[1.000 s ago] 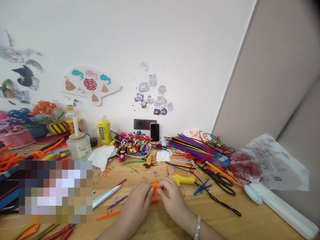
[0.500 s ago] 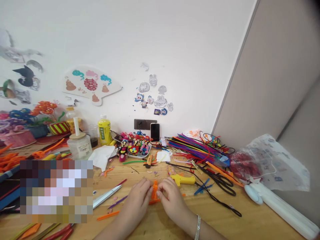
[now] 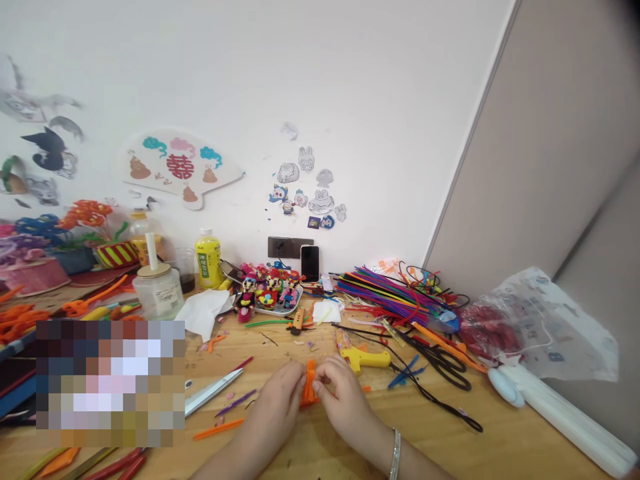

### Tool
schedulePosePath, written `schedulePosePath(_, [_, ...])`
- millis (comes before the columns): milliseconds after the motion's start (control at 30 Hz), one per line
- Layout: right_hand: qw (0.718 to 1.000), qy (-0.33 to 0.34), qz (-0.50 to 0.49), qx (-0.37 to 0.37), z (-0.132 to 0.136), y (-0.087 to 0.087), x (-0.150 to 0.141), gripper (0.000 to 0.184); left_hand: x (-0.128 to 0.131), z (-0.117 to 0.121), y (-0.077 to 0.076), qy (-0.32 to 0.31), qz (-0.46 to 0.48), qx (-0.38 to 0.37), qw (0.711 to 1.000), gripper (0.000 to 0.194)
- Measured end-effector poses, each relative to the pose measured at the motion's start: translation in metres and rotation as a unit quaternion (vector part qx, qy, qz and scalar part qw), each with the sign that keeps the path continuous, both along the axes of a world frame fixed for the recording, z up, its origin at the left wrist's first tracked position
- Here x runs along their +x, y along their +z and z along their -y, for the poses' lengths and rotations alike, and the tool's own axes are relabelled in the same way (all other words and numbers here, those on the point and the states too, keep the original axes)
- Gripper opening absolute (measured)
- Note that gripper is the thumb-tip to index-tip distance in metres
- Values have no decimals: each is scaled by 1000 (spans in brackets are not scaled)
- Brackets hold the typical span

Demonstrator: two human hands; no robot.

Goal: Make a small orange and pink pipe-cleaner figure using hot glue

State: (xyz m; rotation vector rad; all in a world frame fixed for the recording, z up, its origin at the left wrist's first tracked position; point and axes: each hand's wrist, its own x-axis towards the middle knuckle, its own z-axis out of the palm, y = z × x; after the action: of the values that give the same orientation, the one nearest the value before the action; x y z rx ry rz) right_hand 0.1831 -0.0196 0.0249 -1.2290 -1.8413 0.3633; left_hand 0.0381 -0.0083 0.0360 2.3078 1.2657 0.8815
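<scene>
While Both Hands Pinch, Orange Piece Sits Between Them

The left hand (image 3: 281, 395) and the right hand (image 3: 339, 392) hold the orange piece (image 3: 311, 381) between their fingertips. Bare wood of the table (image 3: 425, 437) lies right of them; scissors (image 3: 214, 392) lie left, the yellow glue gun (image 3: 369, 359) just beyond.
</scene>
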Motion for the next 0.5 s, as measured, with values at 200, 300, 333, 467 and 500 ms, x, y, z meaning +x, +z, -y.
schedulePosePath(200, [1000, 6, -14, 6, -2, -2, 0, 17, 1, 1, 0, -6, 6, -7, 1000, 22])
schedulePosePath(300, [1000, 5, -12, 7, -2, -2, 0, 16, 2, 1, 0, -3, 2, -7, 1000, 23])
schedulePosePath(333, [1000, 3, -10, 6, -2, -1, -1, 16, 2, 1, 1, -1, 0, -7, 1000, 23])
schedulePosePath(467, [1000, -6, 1, 7, -2, 4, -1, 14, 1, 0, 6, 7, -3, -5, 1000, 23])
schedulePosePath(500, [1000, -7, 8, 16, -2, 7, 0, 14, 0, -1, 7, 10, -3, -7, 1000, 23])
